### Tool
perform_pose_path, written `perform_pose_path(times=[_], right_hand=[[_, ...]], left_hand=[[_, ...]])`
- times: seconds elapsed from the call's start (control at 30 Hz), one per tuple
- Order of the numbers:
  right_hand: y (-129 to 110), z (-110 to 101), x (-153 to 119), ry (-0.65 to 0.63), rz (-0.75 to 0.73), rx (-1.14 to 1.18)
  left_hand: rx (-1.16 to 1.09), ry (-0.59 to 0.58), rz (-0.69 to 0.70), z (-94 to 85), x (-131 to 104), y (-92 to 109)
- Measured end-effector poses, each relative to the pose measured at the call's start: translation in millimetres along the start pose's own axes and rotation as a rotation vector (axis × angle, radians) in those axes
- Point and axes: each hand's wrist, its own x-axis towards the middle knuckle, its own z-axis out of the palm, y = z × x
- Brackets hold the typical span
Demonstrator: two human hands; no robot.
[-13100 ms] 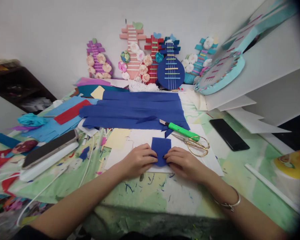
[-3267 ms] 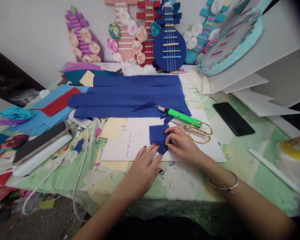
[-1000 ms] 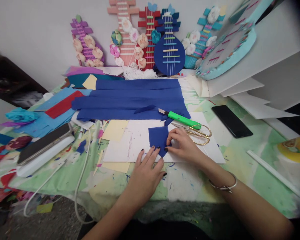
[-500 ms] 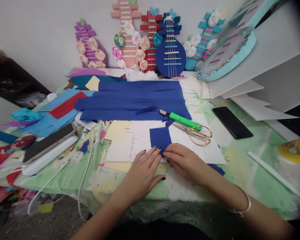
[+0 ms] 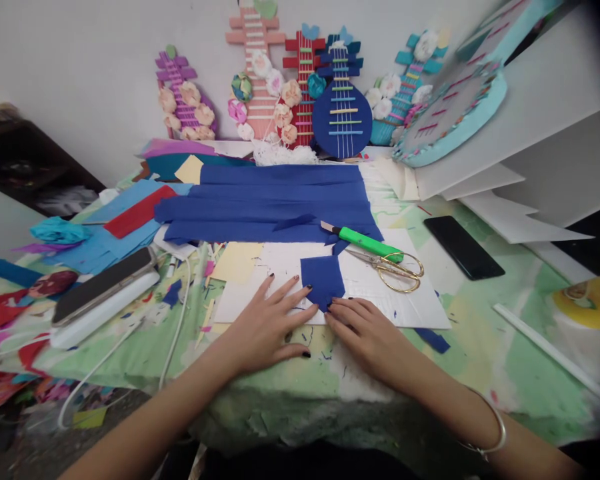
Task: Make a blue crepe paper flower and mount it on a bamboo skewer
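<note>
A small blue paper piece, its lower end narrowing to a point, lies on the white board. My left hand rests flat with fingers spread, its fingertips by the left edge of the piece. On the other side, my right hand has its fingertips at the lower right corner of the piece, fingers close together. Whether they pinch it is hidden. Gold-handled scissors and a green craft knife lie on the board above my right hand.
Large blue paper sheets lie behind the board. A black phone is to the right, another phone on a white box to the left. Decorated paper instruments, including a blue one, lean on the wall.
My left hand has moved left off the blue piece, and its fingers have spread. My right hand has stayed near the piece's lower end, and more of the piece is uncovered.
</note>
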Motion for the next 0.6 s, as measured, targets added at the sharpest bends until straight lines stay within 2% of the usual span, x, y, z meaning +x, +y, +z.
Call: perform_pose_path(times=[0.27,0.43,0.5,0.6], right_hand=[[1,2,0,0.021,0.002,0.040],[1,3,0,0.041,0.007,0.044],[0,2,-1,0.057,0.007,0.044],[-1,1,-1,0.092,0.009,0.047]], left_hand=[[0.050,0.004,0.106,-8.8,1,-31],[0.073,-0.026,0.075,-13.9,0,-46],[0.044,-0.003,0.071,-14.3,-1,-46],[-0.071,0.101,0.020,-11.8,4,-33]])
